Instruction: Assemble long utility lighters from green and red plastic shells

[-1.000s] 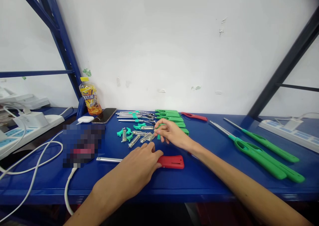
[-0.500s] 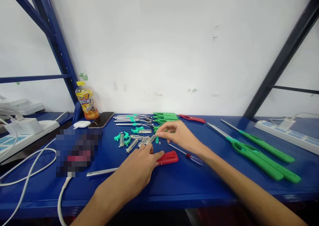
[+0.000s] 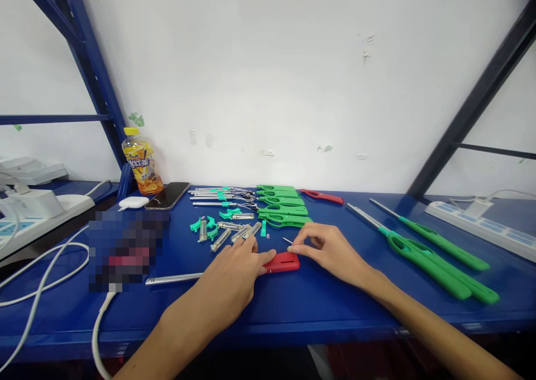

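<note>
My left hand (image 3: 234,268) rests over a red long-neck lighter (image 3: 285,261) lying on the blue table, with its fingers and thumb holding the body down. The lighter's metal tube (image 3: 173,279) sticks out to the left from under that hand. My right hand (image 3: 330,251) is at the lighter's right end, thumb and forefinger pinched together; what is between them, if anything, is too small to see. Just behind those fingertips shows the thin shaft of a screwdriver (image 3: 287,241), its handle hidden by the hand. Clear fuel tanks (image 3: 221,239) and teal triggers (image 3: 211,229) lie beyond my left hand.
Green lighter bodies (image 3: 285,208) and metal tubes with wires (image 3: 213,204) line the back, beside another red lighter body (image 3: 322,196). Green lighters (image 3: 431,262) lie at right near a power strip (image 3: 481,223). A bottle (image 3: 142,165), phone (image 3: 168,195) and cables (image 3: 98,335) occupy the left.
My right hand has moved from the small parts toward me and right, to the red lighter's end, now covering most of the screwdriver. My left hand has stayed on the lighter.
</note>
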`<state>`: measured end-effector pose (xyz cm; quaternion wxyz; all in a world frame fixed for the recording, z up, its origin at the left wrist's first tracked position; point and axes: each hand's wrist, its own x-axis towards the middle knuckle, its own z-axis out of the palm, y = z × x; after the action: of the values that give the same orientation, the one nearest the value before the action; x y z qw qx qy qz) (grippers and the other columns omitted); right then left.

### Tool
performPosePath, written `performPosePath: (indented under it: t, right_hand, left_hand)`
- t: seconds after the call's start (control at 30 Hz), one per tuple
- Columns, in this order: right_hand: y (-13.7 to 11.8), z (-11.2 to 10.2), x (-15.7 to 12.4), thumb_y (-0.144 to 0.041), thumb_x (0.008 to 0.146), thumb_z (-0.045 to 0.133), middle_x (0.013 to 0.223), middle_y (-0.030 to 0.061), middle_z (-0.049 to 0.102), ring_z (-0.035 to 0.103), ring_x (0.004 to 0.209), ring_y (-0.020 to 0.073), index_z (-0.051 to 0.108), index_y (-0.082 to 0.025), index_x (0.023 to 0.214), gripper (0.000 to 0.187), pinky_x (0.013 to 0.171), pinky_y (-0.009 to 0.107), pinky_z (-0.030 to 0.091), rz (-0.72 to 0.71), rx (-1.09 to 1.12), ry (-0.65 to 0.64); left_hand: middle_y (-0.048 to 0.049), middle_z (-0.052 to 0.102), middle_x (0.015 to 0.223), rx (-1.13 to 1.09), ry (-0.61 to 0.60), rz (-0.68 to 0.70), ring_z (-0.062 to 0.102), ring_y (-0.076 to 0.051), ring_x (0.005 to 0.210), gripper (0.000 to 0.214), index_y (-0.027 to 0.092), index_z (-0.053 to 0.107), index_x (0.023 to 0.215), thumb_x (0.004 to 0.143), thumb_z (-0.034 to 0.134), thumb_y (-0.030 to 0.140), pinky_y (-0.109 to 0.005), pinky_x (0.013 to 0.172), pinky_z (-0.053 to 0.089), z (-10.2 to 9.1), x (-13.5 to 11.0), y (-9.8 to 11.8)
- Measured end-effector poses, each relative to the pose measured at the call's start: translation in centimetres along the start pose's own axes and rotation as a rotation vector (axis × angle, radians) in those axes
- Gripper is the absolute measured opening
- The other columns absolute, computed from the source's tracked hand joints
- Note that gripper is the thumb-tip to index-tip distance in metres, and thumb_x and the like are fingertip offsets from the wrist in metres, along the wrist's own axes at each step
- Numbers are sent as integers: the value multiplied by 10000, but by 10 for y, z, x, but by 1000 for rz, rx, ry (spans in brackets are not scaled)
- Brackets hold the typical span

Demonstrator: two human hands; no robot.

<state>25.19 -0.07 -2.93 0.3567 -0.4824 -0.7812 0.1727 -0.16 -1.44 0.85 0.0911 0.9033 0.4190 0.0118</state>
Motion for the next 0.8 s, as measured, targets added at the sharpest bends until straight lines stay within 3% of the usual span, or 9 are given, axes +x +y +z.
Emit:
performPosePath:
  t: [0.37, 0.8]
  right_hand:
    - [5, 4, -3, -384, 958, 761, 797, -7, 710, 523, 637, 145, 767, -236, 819, 203, 593, 282, 384, -53, -32, -35]
    - [8, 3, -8, -349, 997, 714, 834, 16, 727, 608, 676, 144, 792, -225, 870, 193, 608, 263, 441, -217, -112, -32]
  left_hand:
    - [-143, 630, 1222, 17, 56, 22, 638, -297, 1066, 512, 291, 590, 1502, 1058, 407, 113, -431, 914, 532, 11, 3, -7]
    - [-159, 632, 1264, 31, 28, 6, 634, -317, 1110, 528, 289, 584, 1511, 1053, 382, 119, -453, 928, 531, 8, 2, -3]
